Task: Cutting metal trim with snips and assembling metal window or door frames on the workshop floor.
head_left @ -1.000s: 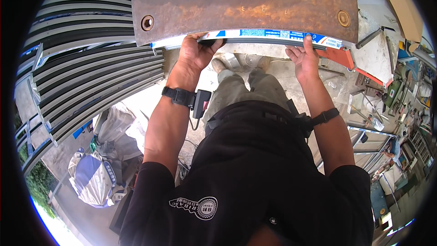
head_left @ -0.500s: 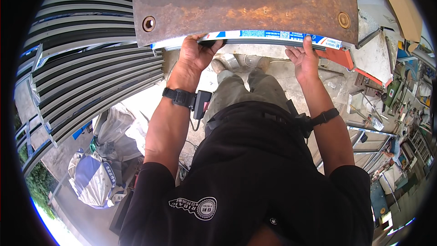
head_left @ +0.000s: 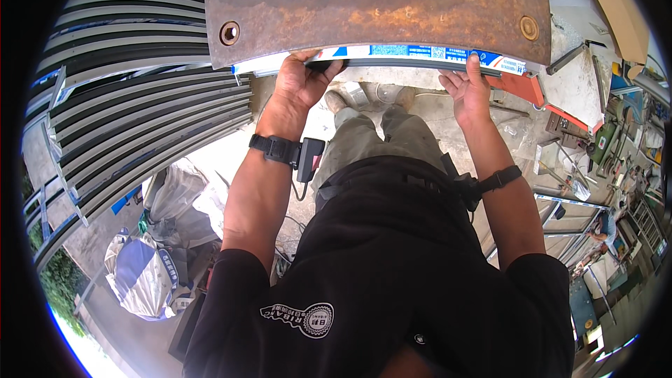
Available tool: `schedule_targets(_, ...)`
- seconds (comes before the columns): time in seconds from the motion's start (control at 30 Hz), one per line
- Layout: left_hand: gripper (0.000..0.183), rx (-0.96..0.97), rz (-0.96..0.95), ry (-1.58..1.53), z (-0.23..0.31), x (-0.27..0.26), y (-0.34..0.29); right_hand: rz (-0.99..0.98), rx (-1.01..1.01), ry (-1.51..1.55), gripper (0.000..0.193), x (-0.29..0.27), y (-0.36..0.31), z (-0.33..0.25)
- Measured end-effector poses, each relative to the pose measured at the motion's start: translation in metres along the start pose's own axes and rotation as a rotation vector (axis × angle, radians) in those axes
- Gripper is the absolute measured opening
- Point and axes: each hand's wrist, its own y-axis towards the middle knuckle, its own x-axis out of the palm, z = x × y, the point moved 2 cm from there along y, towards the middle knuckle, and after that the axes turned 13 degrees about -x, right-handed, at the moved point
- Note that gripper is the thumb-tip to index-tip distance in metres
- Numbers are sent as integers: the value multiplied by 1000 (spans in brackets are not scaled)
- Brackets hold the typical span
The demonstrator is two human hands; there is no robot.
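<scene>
On profile (head_left: 399,64), half-curled hands (head_left: 299,84)

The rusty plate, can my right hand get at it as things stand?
Likely yes: your right hand is just below the near edge of the rusty plate, whose face looks uncovered. The thumb is against the bar, though.

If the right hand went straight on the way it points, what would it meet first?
The right hand would first meet the blue-and-white strip, which its thumb overlaps in view. The rusty plate looks next, though depth is unclear.
</scene>
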Motion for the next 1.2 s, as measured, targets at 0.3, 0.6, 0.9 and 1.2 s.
schedule_targets(0.3,15,-8,-1,-23,0,-5,3,-16,4,-2,66,0,1,1)
schedule_targets(0.6,16,-31,-11,-3,1,-5,2,-17,8,-17,67,-2,2,2)
schedule_targets(0.9,18,-11,-3,-25,-1,-3,3,-19,8,-14,63,-3,2,1)
schedule_targets(1.2,18,9,15,-10,-2,2,-1,-16,0,-1,61,-4,2,2)
